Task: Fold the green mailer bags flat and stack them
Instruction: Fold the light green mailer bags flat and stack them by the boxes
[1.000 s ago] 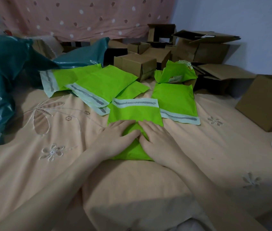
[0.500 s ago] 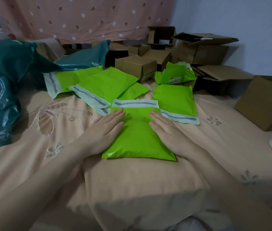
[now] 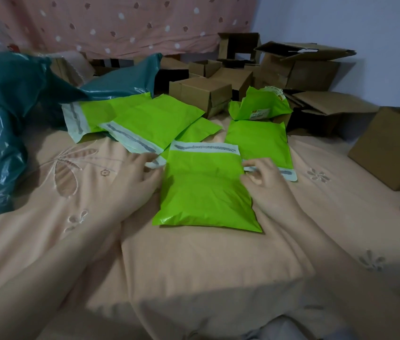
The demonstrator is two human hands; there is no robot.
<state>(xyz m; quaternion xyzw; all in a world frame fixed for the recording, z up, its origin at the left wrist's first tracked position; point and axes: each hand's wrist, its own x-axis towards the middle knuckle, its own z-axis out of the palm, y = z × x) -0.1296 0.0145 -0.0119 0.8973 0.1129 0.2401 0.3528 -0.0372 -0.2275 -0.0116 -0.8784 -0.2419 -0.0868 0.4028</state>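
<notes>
- On the bed [image 3: 194, 266], the nearest mailer [image 3: 206, 192] lies flat, white strip at its far end.
- Left of this mailer, the left hand [image 3: 137, 182] rests fingers spread, touching its edge.
- Right of the mailer, the right hand [image 3: 265, 185] has fingers curled at its edge; whether it pinches the bag I cannot tell.
- Beyond the mailer lie about five more green bags [image 3: 150, 123], overlapping; one, the crumpled bag [image 3: 260, 106], stands open, contents hidden.
- Behind those sit several cardboard boxes [image 3: 201, 92], some open and dark inside.
- Far left of the mailer, teal bags [image 3: 0, 133] bulge.

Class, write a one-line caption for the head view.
Both hands flank a green mailer bag lying on a peach bedspread.
</notes>
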